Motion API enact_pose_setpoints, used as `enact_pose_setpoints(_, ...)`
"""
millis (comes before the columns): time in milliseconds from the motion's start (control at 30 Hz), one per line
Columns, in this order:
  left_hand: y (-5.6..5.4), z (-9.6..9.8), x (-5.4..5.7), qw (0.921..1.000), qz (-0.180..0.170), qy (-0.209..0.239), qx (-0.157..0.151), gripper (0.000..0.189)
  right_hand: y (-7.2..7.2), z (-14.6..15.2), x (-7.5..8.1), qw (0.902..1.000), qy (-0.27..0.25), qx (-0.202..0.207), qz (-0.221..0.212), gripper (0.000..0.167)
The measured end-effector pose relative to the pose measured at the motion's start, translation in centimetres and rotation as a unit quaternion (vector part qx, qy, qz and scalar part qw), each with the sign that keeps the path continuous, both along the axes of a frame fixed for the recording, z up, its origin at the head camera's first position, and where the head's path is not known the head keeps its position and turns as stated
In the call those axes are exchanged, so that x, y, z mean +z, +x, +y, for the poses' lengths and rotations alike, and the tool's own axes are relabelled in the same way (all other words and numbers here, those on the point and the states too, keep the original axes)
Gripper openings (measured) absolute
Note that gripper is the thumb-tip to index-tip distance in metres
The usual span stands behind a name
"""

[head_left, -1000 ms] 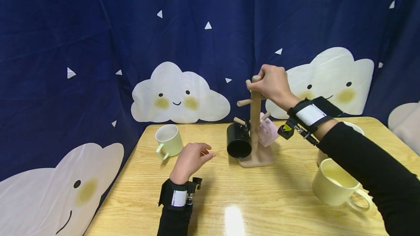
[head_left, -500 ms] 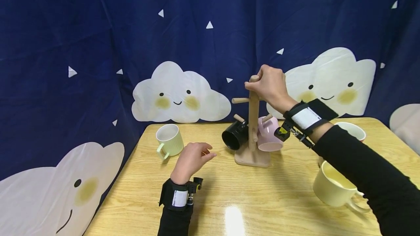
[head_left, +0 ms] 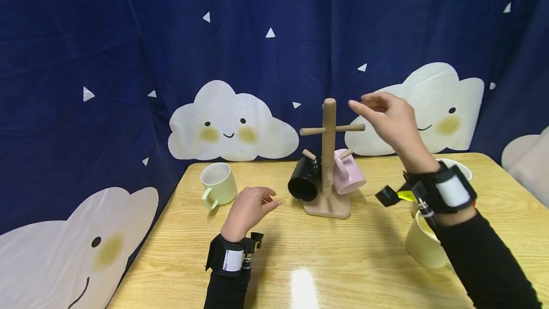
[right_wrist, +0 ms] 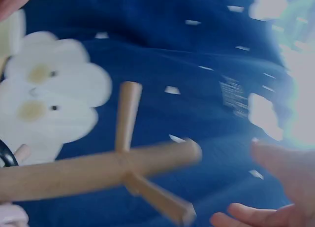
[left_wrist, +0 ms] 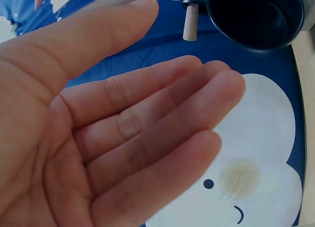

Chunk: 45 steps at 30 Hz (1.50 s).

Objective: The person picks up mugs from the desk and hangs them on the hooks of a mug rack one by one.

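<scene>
A wooden mug tree [head_left: 328,156] stands upright near the back of the table. From its lower pegs hang a black mug [head_left: 303,180] on the left and a pink mug [head_left: 349,175] on the right. My right hand [head_left: 392,120] is in the air to the right of the post top, apart from it, fingers loosely bent around nothing. The right wrist view shows the bare upper pegs [right_wrist: 129,113] beside that hand. My left hand [head_left: 249,211] hovers over the table in front of the black mug, relaxed, its palm bare in the left wrist view.
A pale green mug [head_left: 219,185] stands at the back left of the table [head_left: 334,261]. On the right a yellow mug [head_left: 422,244] and a white mug [head_left: 459,167] are partly covered by my right arm. A blue curtain [head_left: 240,23] hangs behind.
The mug tree has turned on the table, swinging its pegs and both mugs round. My right hand has let go of the post top and moved right. The left hand stays put.
</scene>
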<state>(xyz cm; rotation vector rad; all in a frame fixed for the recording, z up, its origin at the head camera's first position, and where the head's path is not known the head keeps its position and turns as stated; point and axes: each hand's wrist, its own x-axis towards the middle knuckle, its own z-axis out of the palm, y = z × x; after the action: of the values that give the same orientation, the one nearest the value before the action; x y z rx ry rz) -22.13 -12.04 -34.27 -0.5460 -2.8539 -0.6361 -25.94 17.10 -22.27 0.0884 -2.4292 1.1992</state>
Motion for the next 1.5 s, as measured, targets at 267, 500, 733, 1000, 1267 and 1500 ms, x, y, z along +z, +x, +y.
enact_pose_setpoints(267, 0.1, 0.0, 0.0, 1.0, -0.003, 0.001, -0.001, 0.03, 4.9, 6.6, -7.9, 0.9979, -0.032, -0.025, -0.051, 0.054)
enact_pose_setpoints(500, 0.1, -0.1, -0.1, 1.0, 0.007, 0.002, 0.0, 0.028, 5.9, 9.0, -10.5, 0.998, -0.05, -0.019, -0.032, 0.037)
enact_pose_setpoints(733, 0.2, -0.1, -0.3, 1.0, -0.001, 0.004, 0.009, 0.029, 5.8, 9.2, -10.6, 0.9992, -0.023, -0.003, -0.032, 0.041)
enact_pose_setpoints(1000, -0.1, 0.0, -0.3, 1.0, 0.004, -0.003, 0.002, 0.027, 5.9, 8.0, -10.9, 0.9939, 0.102, -0.037, -0.018, 0.044)
enact_pose_setpoints(1267, -0.1, 0.3, -0.4, 1.0, -0.007, -0.002, -0.005, 0.027, 6.0, 4.8, -11.6, 0.9826, 0.182, -0.019, 0.031, 0.035)
enact_pose_setpoints(1500, -0.1, 0.4, -0.4, 0.9999, -0.004, -0.006, -0.007, 0.028, 5.7, 3.4, -12.3, 0.9793, 0.202, 0.003, 0.013, 0.034)
